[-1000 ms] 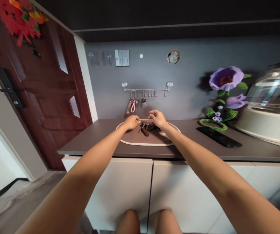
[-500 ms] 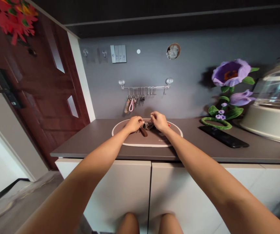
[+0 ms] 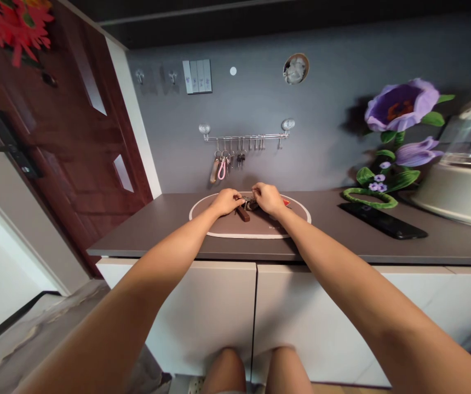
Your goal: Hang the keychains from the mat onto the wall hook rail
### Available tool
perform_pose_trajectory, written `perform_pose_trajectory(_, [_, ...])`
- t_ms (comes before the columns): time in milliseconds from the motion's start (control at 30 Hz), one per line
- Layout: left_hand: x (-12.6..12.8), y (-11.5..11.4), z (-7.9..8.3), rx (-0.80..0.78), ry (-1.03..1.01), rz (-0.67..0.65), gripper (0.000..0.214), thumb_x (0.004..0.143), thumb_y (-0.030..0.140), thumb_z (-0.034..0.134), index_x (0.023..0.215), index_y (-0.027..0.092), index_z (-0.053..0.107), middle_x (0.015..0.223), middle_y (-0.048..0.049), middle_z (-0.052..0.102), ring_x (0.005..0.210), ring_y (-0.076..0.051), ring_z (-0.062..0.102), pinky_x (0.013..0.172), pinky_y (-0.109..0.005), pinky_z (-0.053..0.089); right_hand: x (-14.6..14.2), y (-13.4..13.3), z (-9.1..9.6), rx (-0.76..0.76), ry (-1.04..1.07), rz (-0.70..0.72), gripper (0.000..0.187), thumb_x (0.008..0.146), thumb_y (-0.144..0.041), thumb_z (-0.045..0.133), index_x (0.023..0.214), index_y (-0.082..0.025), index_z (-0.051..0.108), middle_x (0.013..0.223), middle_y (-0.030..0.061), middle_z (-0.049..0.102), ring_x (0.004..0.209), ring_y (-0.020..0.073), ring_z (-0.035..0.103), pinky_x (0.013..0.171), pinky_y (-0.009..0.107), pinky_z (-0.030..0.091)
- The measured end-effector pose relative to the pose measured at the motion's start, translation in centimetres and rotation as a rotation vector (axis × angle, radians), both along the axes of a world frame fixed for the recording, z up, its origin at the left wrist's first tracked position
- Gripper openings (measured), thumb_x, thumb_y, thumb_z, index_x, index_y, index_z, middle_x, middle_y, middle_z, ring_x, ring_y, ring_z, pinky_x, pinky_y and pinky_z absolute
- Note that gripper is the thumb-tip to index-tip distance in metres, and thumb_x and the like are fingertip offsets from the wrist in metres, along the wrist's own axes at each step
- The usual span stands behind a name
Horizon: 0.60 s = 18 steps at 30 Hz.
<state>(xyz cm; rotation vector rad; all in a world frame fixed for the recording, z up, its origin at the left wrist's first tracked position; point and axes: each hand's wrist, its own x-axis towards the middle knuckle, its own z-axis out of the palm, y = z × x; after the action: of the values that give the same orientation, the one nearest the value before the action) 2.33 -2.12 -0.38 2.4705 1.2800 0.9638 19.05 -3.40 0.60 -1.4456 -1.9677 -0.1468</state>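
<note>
Both my hands meet over an oval brown mat [image 3: 223, 230] with a pale rim on the dark counter. My left hand [image 3: 226, 201] and my right hand [image 3: 267, 198] have their fingers curled and pinched on a small bunch of keys [image 3: 250, 205] lying on the mat. A brown leather fob [image 3: 242, 214] of that bunch sticks out toward me between the hands. A red bit [image 3: 286, 203] shows on the mat just right of my right hand.
A key rail [image 3: 246, 136] on the grey wall holds several key rings, one with a pink loop [image 3: 221, 169]. A black phone [image 3: 382, 220] lies on the counter right of the mat, beside a purple flower ornament [image 3: 400, 117]. A domed appliance [image 3: 465, 169] stands far right, a dark red door [image 3: 55, 137] left.
My hands held a thin strip stretched between them above the mat; they have come down and closer together onto the keys. The camera has tilted slightly down.
</note>
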Motion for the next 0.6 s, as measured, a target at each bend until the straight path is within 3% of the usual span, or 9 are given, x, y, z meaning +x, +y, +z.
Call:
perform_pose_trajectory(133, [-0.2,0.2,0.0,-0.023,0.021,-0.004,0.026,0.076,0.033,0.050,0.073,0.013,0.067,0.055,-0.0015,0.061,0.049,-0.011,0.048,0.054,-0.023,0.035,-0.1,-0.1,0.0,-0.013,-0.004,-0.006,0.023,0.081,-0.018,0.042,0.093,-0.018,0.061,0.086,0.0069,0.066,0.080,0.0160,0.059,0.071,0.023,0.040])
perform_pose_trajectory(333, [-0.5,0.9,0.0,0.113,0.131,-0.040,0.024,0.078,0.026,0.048,0.072,0.014,0.069,0.069,-0.0044,0.066,0.062,-0.014,0.052,0.061,-0.023,0.035,0.0,-0.1,0.1,-0.023,-0.016,-0.008,0.024,0.080,-0.017,0.042,0.093,-0.018,0.061,0.088,0.0067,0.066,0.081,0.0157,0.059,0.072,0.023,0.040])
perform_pose_trajectory(600, [-0.7,0.9,0.1,0.212,0.240,0.012,0.026,0.082,0.020,0.042,0.076,0.014,0.066,0.081,-0.0086,0.066,0.072,-0.017,0.055,0.066,-0.025,0.036,0.1,0.3,-0.1,-0.020,-0.029,-0.002,0.023,0.080,-0.019,0.042,0.092,-0.019,0.061,0.090,0.0061,0.066,0.084,0.0162,0.059,0.074,0.023,0.040])
